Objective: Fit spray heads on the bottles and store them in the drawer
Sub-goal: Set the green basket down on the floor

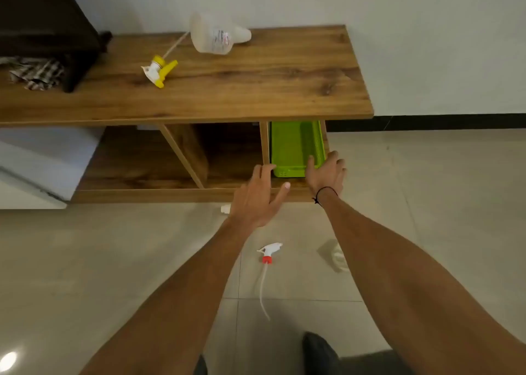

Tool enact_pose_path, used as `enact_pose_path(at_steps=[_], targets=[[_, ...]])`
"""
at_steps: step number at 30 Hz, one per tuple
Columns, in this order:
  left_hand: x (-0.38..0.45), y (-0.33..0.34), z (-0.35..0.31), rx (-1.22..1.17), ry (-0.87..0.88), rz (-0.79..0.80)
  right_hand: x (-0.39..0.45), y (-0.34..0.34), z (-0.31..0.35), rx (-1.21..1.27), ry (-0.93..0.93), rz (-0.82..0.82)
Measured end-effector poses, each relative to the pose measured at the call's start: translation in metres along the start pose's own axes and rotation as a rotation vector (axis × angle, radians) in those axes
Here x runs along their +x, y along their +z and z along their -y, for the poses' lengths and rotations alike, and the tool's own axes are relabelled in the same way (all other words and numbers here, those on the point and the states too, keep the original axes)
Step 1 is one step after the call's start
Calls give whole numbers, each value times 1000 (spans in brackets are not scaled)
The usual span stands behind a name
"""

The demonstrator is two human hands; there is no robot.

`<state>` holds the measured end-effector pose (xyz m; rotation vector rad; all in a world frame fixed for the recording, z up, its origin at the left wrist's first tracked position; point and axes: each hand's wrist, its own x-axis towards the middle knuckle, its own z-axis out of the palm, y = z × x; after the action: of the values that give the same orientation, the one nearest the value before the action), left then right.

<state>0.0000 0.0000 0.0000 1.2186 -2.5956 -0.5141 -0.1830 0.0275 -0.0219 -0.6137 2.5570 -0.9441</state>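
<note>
Head view, hands: we see the left hand (pixel 257 196) with fingers extended, fingertips at the green drawer (pixel 294 146)'s front left corner; the right hand (pixel 326 172) grasps its front right rim.
Drawer: in the wooden shelf unit (pixel 256 89)'s right compartment.
Top surface: a clear bottle (pixel 216 34) lies near the back edge; a yellow spray head (pixel 159 70) lies left of it.
Floor: a red-collared spray head (pixel 269 253) lies between our forearms.
</note>
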Motion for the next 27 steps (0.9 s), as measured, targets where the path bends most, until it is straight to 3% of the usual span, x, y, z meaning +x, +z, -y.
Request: enact_pose_path(at_steps=[12,16,20,27], targets=[[-19,56,44,-360,-230,37,26,35,9,332,362,19],[-21,66,50,-782,-449,166,4,35,-6,367,468,15],[-27,81,40,-865,-446,216,-25,43,-23,503,554,13],[-51,104,30,-1133,-681,284,-93,51,-42,637,686,-2]])
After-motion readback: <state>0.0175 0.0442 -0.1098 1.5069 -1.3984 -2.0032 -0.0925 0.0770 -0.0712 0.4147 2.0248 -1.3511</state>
